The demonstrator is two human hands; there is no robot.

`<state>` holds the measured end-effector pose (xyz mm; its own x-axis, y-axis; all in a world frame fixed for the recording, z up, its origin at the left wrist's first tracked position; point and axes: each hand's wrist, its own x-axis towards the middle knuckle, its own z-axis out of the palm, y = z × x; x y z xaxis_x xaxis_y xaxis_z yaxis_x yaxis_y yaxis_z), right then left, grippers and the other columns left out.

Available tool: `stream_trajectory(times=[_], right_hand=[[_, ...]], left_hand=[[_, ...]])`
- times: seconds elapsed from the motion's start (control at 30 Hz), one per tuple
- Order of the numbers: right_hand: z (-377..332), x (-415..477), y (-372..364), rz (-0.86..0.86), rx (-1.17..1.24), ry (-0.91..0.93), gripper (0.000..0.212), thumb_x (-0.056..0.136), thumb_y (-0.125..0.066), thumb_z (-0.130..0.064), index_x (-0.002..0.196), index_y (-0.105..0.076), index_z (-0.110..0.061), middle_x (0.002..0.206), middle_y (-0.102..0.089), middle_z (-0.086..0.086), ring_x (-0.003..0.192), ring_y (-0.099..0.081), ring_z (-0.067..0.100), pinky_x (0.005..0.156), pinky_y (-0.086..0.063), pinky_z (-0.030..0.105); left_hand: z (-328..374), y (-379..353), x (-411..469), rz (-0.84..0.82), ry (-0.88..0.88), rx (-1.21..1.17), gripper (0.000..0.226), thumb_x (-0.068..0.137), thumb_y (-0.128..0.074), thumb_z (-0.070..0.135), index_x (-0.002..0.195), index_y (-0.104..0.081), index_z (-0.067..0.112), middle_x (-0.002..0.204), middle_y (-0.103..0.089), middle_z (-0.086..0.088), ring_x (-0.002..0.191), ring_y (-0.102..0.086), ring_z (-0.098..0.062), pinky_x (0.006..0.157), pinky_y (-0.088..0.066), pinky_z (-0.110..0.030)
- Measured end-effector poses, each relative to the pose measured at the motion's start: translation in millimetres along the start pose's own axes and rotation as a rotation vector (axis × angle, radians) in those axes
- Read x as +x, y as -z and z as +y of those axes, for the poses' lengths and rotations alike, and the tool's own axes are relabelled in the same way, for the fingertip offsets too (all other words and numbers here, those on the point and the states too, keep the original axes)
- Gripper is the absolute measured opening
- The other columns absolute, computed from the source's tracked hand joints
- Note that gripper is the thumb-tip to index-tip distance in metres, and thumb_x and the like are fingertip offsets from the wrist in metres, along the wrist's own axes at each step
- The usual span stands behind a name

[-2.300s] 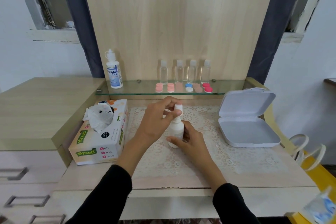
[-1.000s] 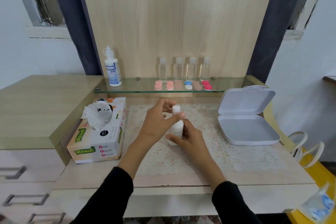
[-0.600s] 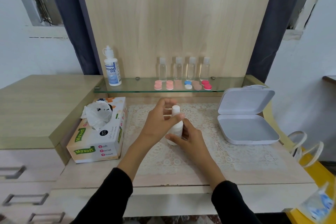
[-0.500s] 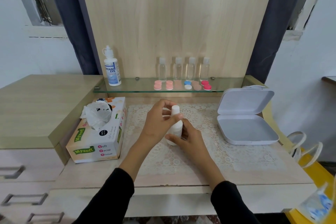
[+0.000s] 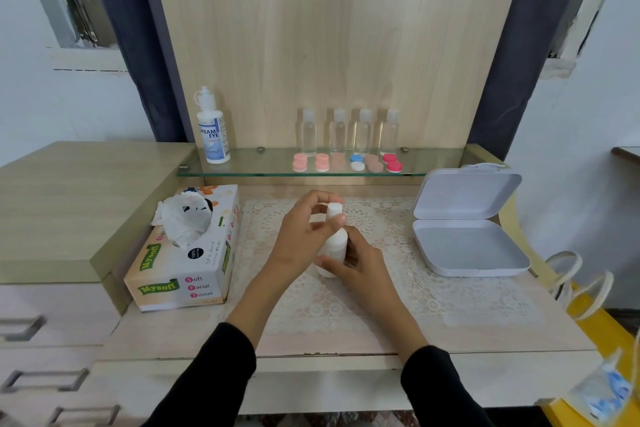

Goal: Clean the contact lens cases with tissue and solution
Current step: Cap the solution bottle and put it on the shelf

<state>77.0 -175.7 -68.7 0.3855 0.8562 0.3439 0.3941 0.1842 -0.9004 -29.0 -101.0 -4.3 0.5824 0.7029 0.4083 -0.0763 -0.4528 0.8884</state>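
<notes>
As the right grip [image 5: 360,267] holds the bottle [image 5: 334,243], the left grip [image 5: 304,239] still pinches its cap [image 5: 334,210]: not yet open.

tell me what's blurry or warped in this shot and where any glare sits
Head view: the plastic packet at bottom right and the bag handles above it are smeared; the dark curtains lean outward, wide-angle warp; a pale bright patch lies on the wood panel behind the clear bottles; the white bottle in the left hand and right hand looks fairly sharp.
</notes>
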Motion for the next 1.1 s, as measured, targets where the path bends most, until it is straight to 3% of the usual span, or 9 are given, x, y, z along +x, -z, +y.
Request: stream_trajectory(times=[0.13, 0.27, 0.43, 0.63, 0.8, 0.9, 1.03, 1.1], right_hand=[[0, 0, 0, 0.002, 0.003, 0.004, 0.044, 0.08, -0.076, -0.032, 0.118, -0.057, -0.025, 0.102, -0.069, -0.004, 0.094, -0.067, 0.015, 0.084, -0.054, 0.046], [-1, -1, -1, 0.005, 0.001, 0.008, 0.044, 0.08, -0.077, -0.032, 0.118, -0.057, -0.026, 0.1, -0.069, -0.005, 0.093, -0.067, 0.016, 0.084, -0.054, 0.047], [-2, -1, 0, -0.003, 0.011, -0.003, 0.043, 0.08, -0.076, -0.03, 0.118, -0.056, -0.031, 0.101, -0.07, -0.005, 0.093, -0.068, 0.014, 0.084, -0.055, 0.044], [-1, -1, 0, 0.01, 0.01, -0.009, 0.041, 0.08, -0.077, -0.031, 0.116, -0.057, -0.027, 0.1, -0.069, -0.004, 0.093, -0.067, 0.016, 0.084, -0.054, 0.047], [-2, -1, 0, 0.005, -0.002, -0.011, 0.043, 0.08, -0.077, -0.031, 0.117, -0.057, -0.026, 0.1, -0.069, -0.004, 0.093, -0.067, 0.015, 0.084, -0.054, 0.045], [-3, -1, -1, 0.008, 0.008, -0.014, 0.045, 0.08, -0.077, -0.03, 0.119, -0.056, -0.025, 0.101, -0.069, -0.005, 0.094, -0.067, 0.014, 0.085, -0.055, 0.045], [-3, -2, -1, 0.01, 0.004, -0.015, 0.043, 0.081, -0.077, -0.028, 0.119, -0.057, -0.024, 0.099, -0.069, -0.006, 0.092, -0.067, 0.013, 0.084, -0.055, 0.044], [-3, -2, -1, 0.008, -0.003, -0.014, 0.045, 0.08, -0.077, -0.027, 0.12, -0.056, -0.024, 0.099, -0.069, -0.006, 0.093, -0.066, 0.012, 0.085, -0.054, 0.041]], left_hand=[[-3, 4, -2, -0.031, -0.033, 0.043, 0.025, 0.093, -0.057, 0.012, 0.115, -0.061, 0.023, 0.114, -0.057, 0.007, 0.094, -0.054, 0.008, 0.084, -0.045, -0.011], [-4, 5, -5, -0.071, 0.029, -0.081, 0.032, 0.097, -0.048, 0.01, 0.127, -0.052, 0.021, 0.112, -0.064, -0.002, 0.101, -0.06, 0.0, 0.082, -0.043, -0.008], [-4, 0, -6, -0.023, 0.048, -0.062, 0.031, 0.086, -0.068, 0.026, 0.113, -0.057, 0.02, 0.11, -0.066, 0.004, 0.104, -0.061, -0.008, 0.09, -0.048, -0.025], [-3, 2, -4, -0.024, -0.026, 0.008, 0.024, 0.093, -0.056, 0.013, 0.114, -0.06, 0.024, 0.116, -0.058, 0.004, 0.096, -0.057, 0.001, 0.081, -0.042, -0.007], [-5, 4, -6, -0.045, 0.032, -0.066, 0.028, 0.095, -0.053, 0.011, 0.121, -0.056, 0.02, 0.11, -0.064, 0.001, 0.099, -0.058, 0.0, 0.081, -0.043, -0.008], [-5, 2, -8, -0.028, 0.069, -0.102, 0.028, 0.09, -0.061, 0.02, 0.117, -0.056, 0.017, 0.108, -0.067, 0.003, 0.101, -0.061, -0.003, 0.085, -0.047, -0.017], [-14, 2, -14, -0.02, 0.063, 0.076, 0.026, 0.094, -0.055, 0.03, 0.119, -0.054, 0.025, 0.118, -0.06, 0.014, 0.108, -0.054, 0.006, 0.095, -0.042, -0.022], [-24, 10, -24, -0.026, 0.052, 0.247, 0.032, 0.097, -0.046, 0.034, 0.127, -0.052, 0.023, 0.125, -0.054, 0.013, 0.116, -0.048, 0.002, 0.101, -0.039, -0.025]])
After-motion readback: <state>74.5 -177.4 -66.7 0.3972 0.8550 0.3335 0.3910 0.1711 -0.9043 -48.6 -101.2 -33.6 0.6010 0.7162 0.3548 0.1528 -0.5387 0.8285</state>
